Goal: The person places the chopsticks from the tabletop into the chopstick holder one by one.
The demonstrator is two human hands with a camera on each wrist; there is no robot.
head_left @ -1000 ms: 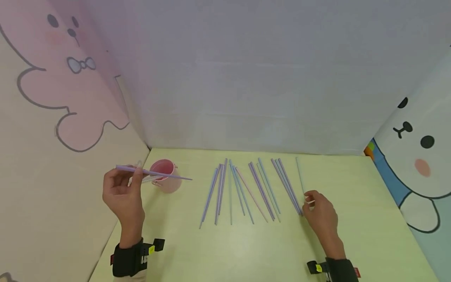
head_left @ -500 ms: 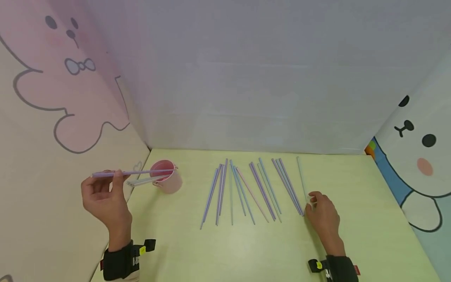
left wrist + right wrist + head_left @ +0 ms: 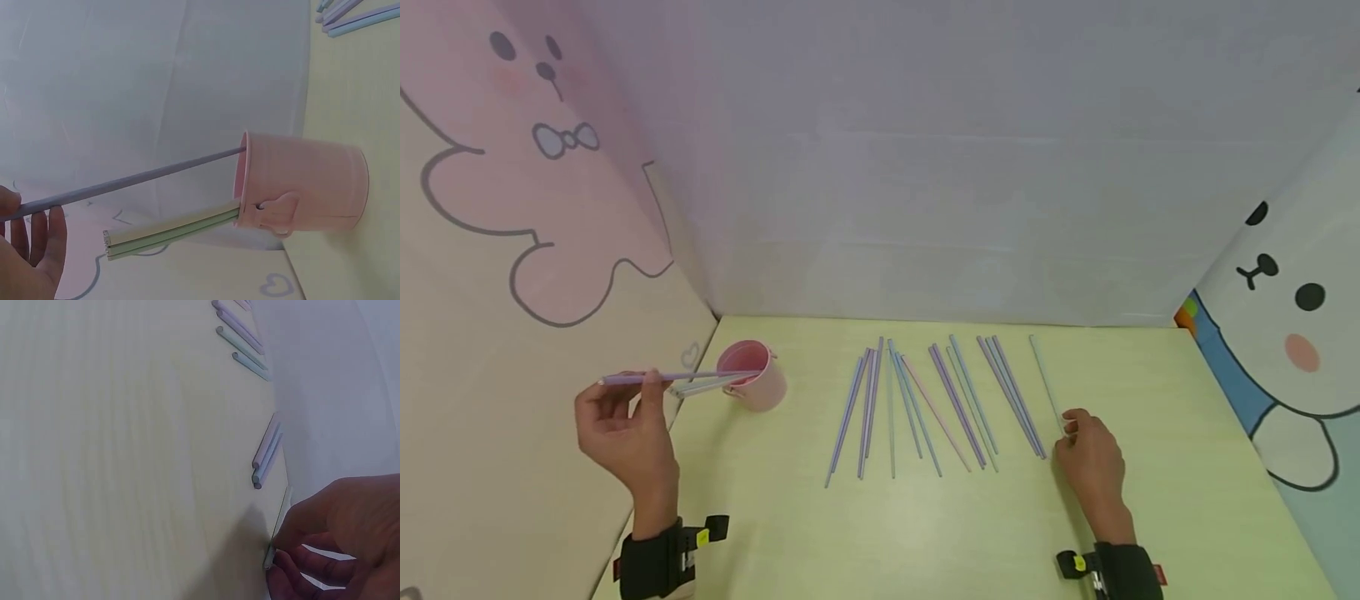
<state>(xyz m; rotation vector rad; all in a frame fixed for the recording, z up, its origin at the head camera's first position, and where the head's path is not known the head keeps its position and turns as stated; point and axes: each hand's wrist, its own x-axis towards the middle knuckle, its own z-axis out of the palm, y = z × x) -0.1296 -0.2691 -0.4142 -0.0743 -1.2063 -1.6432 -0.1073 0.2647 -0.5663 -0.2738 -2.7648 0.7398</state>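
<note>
My left hand pinches a thin purple stick near its outer end. The stick's far tip reaches into the mouth of a small pink bucket, which stands upright at the table's back left. A cream stick and green sticks lean out of the same bucket, below the purple one in the left wrist view. Over on the right, my right hand holds the near end of a pale green stick between thumb and fingers. That end shows just past the thumb in the right wrist view.
Several purple, blue, green and pink sticks lie in loose groups across the middle of the pale yellow table. A grey-white wall panel rises along the back edge, with printed panels at both sides.
My left hand has moved left with the purple stick, whose tip has come back to and entered the bucket's mouth. My right hand has shifted slightly right, swinging the green stick's near end along.
</note>
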